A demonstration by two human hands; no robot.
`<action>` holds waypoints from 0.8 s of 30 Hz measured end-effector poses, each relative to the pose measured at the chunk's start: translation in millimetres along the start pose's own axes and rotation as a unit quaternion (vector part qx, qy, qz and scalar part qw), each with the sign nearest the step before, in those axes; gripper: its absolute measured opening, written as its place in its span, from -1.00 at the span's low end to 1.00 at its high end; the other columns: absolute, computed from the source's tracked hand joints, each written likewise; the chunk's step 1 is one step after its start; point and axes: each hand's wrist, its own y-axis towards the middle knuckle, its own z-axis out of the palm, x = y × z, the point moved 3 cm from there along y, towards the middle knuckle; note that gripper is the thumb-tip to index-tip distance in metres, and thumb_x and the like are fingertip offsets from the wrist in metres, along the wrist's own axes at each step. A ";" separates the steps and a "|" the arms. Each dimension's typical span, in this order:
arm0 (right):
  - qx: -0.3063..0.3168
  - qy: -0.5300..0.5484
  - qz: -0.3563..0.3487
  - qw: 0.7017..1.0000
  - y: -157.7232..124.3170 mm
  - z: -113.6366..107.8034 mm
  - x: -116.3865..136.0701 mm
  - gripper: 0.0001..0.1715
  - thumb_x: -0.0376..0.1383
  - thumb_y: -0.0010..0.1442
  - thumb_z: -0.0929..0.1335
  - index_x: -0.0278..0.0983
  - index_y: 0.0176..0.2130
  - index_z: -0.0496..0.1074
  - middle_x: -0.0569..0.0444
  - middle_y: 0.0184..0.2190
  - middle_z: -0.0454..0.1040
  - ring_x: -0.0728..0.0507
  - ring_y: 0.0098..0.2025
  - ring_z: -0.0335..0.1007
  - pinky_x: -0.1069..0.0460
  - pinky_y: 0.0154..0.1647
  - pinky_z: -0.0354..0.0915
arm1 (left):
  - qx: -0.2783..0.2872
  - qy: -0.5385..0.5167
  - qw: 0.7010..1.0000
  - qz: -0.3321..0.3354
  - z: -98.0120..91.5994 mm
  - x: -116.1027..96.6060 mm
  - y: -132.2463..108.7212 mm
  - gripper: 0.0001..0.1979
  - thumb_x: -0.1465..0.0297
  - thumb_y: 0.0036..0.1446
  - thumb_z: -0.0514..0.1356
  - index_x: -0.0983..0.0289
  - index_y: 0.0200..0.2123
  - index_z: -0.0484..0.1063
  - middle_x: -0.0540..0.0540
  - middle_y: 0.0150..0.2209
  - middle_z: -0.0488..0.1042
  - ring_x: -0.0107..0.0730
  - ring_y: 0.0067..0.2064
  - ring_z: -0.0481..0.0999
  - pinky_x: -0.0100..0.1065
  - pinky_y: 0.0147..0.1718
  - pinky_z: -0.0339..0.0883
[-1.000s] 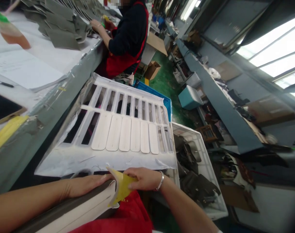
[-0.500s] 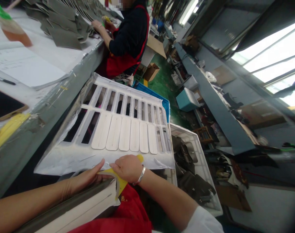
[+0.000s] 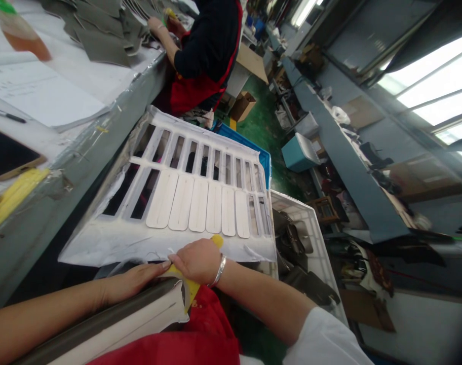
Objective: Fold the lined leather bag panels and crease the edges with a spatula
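My right hand [image 3: 198, 261] is closed around a yellow flat tool [image 3: 192, 291], whose rounded end shows above the knuckles. The tool's lower part lies against the end of a dark grey leather piece [image 3: 98, 317] with a cream side [image 3: 128, 332] marked by a long line. Along the top edge of that piece lies my left hand [image 3: 136, 281], fingers stretched out, their tips touching my right hand. Just beyond both hands is a white slotted frame [image 3: 113, 238], with several cream rounded strips [image 3: 198, 203] lying across its near row of slots.
To the left runs a workbench [image 3: 82, 142] with paper [image 3: 44, 96], a phone [image 3: 10, 154] and stacked grey pieces [image 3: 102, 38]. A co-worker [image 3: 210, 50] in a red apron sits beyond the frame. A white crate [image 3: 318, 228] of dark leather items stands at right, by a blue crate [image 3: 249, 139].
My left thumb has come down from its raised position, and the left fingers now lie flat towards my right hand. My right hand keeps its hold on the yellow tool. The view has shifted slightly.
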 end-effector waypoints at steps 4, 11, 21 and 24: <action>-0.021 0.001 0.016 1.000 -4.7 1.9 1.5 -0.34 -0.10 0.33 -0.01 -0.31 -0.39 0.48 0.00 -0.42 0.54 -0.14 -0.36 0.46 0.01 -0.46 0.17 | -0.002 0.022 1.000 0.021 0.6 1.5 1.5 -0.49 0.08 0.17 -0.12 0.26 -0.16 0.50 0.05 -0.11 0.53 -0.16 -0.03 0.44 -0.25 0.08 0.16; -0.043 -0.011 0.016 0.999 -9.6 2.0 4.4 -0.37 -0.11 0.34 0.00 -0.28 -0.39 0.47 0.05 -0.40 0.55 -0.12 -0.35 0.46 0.01 -0.45 0.17 | 0.021 0.054 0.998 -0.002 0.7 -0.3 -2.0 -0.44 0.07 0.22 -0.20 0.27 -0.10 0.45 0.03 -0.06 0.50 -0.25 0.00 0.41 -0.34 0.10 0.14; -0.065 -0.005 -0.004 0.998 -9.4 5.6 2.8 -0.37 -0.09 0.33 0.01 -0.25 -0.42 0.47 0.09 -0.43 0.54 -0.10 -0.39 0.46 0.02 -0.48 0.15 | 0.036 0.069 0.996 -0.041 2.4 -2.7 -7.1 -0.37 -0.01 0.20 -0.23 0.26 -0.12 0.46 0.06 -0.08 0.50 -0.17 0.09 0.33 -0.28 0.14 0.10; -0.047 0.004 -0.019 0.999 -5.8 4.9 0.9 -0.37 -0.08 0.33 0.02 -0.25 -0.40 0.48 0.07 -0.41 0.55 -0.11 -0.36 0.46 0.02 -0.46 0.16 | 0.002 0.101 0.992 -0.075 2.2 4.2 -9.9 -0.36 0.00 0.20 -0.24 0.27 -0.04 0.42 0.10 -0.02 0.46 -0.16 0.11 0.32 -0.21 0.17 0.06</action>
